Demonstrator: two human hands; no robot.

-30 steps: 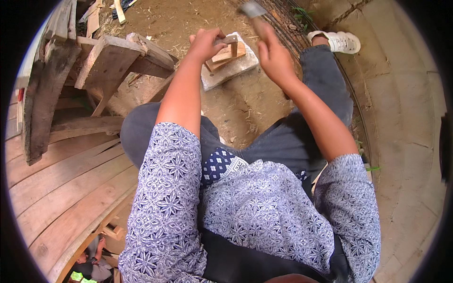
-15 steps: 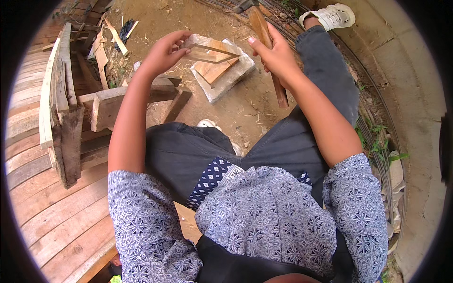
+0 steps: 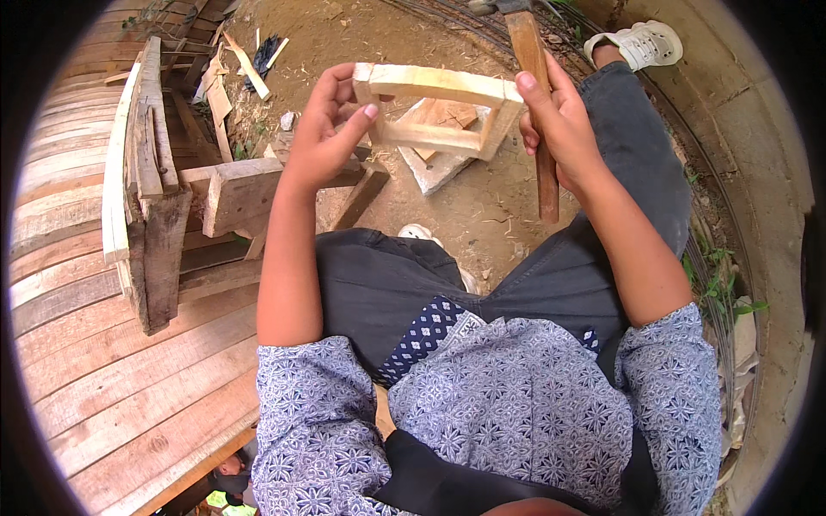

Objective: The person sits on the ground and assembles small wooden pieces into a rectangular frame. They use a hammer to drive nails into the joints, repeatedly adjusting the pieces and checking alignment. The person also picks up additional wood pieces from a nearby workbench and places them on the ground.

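Observation:
My left hand is closed around the left end of a small rectangular wooden frame, raised in front of me. The frame is made of pale strips with an open middle. In my right hand is a hammer, its wooden handle slanting down and its metal head at the top edge of the view. The right thumb lies close by the frame's right corner; whether it touches I cannot tell. Below the frame, a pale stone block lies on the ground with a flat piece of wood on it.
A rough wooden trestle stands at the left, on or against a plank surface. Wood offcuts and a black plastic scrap lie at the far left. Thin metal rods run along a concrete wall at the right.
The wooden frame has come up off the stone block and turned, so its open middle shows. Both hands have shifted right in the view, the hammer still in the right one.

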